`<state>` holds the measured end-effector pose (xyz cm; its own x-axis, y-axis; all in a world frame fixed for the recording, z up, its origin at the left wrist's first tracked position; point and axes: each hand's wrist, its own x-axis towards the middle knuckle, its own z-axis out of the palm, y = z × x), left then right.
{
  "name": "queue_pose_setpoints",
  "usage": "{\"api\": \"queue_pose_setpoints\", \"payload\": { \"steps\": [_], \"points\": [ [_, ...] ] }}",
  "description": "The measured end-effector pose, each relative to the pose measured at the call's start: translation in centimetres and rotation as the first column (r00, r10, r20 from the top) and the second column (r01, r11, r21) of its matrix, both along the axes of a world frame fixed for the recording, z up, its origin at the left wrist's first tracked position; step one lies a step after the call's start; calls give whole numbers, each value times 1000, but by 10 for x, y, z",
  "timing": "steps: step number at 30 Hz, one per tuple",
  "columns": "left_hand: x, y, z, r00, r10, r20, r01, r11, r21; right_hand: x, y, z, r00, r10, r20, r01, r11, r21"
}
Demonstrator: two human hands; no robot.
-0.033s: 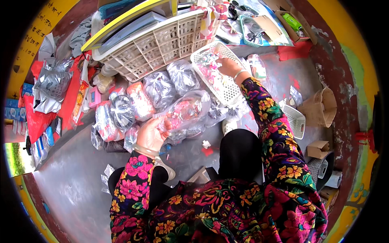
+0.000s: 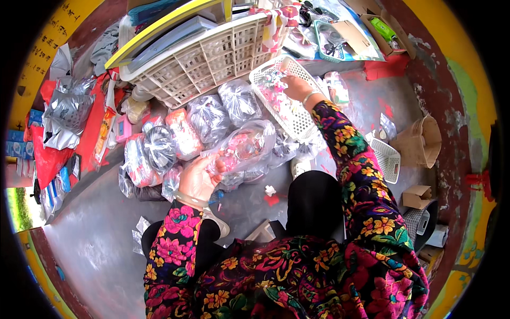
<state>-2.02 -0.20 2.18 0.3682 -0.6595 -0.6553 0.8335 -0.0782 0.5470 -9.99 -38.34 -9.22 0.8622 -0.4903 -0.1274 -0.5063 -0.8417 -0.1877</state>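
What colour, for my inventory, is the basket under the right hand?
The basket is white, clearest in the head view.

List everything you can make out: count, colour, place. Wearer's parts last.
Perforated basket: 1, white, under right hand
Small pieces: many, pink and white, inside it
Open-ended plastic bag: 1, clear, reddish contents, at left hand
Filled plastic bags: several, clear, heaped around it
Lattice crate: 1, cream, behind the heap
Boxy item: 1, pink, left of heap
Blue boxes: several, blue, left edge
Green packet: 1, green, upper right
Small basket: 1, white, right
Crumpled scrap: 1, white, floor
Left hand: 1, bare, gripping bag
Right hand: 1, bare, over pieces
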Motion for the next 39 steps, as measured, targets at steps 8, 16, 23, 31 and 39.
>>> {"api": "queue_pose_setpoints", "payload": {
  "steps": [8,16,23,31,39],
  "points": [
    [7,-3,-1,1000,-4,7,3,999,36,62,28,-3,944,137,-299,-177,978,-110],
    [8,-4,-3,1000,6,-4,-6,999,42,52,25,-6,872,83,-482,-110,993,-29],
    [7,0,-7,1000,-7,7,7,1000,3,-33,5,-20,949,184,-255,-158,980,117],
    [10,4,-9,1000,-2,20,2,1000,13,-162,24,-18,626,-622,470,703,711,6],
    [9,1,-12,999,-29,19,29,1000,-9,-195,49,-55,250,-968,30,469,148,871]
  ]
}}
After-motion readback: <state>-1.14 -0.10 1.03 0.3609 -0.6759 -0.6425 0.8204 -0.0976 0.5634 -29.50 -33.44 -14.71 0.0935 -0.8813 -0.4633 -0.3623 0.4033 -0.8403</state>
